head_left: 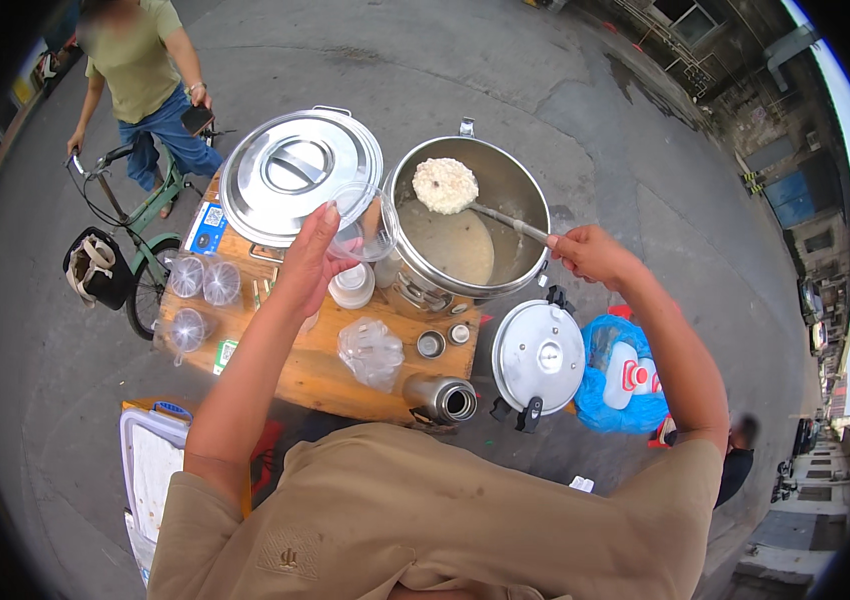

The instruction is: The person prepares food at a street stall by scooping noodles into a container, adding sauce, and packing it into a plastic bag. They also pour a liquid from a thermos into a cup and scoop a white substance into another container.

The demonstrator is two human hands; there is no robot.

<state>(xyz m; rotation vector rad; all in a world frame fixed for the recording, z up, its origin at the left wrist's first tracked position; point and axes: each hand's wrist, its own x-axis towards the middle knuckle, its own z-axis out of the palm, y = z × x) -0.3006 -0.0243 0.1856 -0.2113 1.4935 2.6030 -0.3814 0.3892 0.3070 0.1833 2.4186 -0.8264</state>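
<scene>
My right hand [595, 256] is closed around the handle of a ladle [511, 221]. A heaped scoop of white, lumpy, porridge-like food [445, 185] fills its bowl, raised above a deep steel pot [537, 200] that holds pale, cloudy liquid. At the pot's left rim, my left hand [311, 264] grips a clear plastic cup [373, 240], tilted and see-through; I cannot make out any food in it. Just left of the pot lies a large round steel lid [245, 190]. Below the cup, a stack of white lids [352, 290] sits on the wooden table [320, 375].
Clear cups [222, 283] stand at the table's left, a plastic bag [372, 352] and steel flask [442, 398] nearer me. Right of them are a lidded pressure cooker [539, 355] and blue bag with bottles [625, 400]. A person [135, 70] holds a green bicycle [160, 200] at far left.
</scene>
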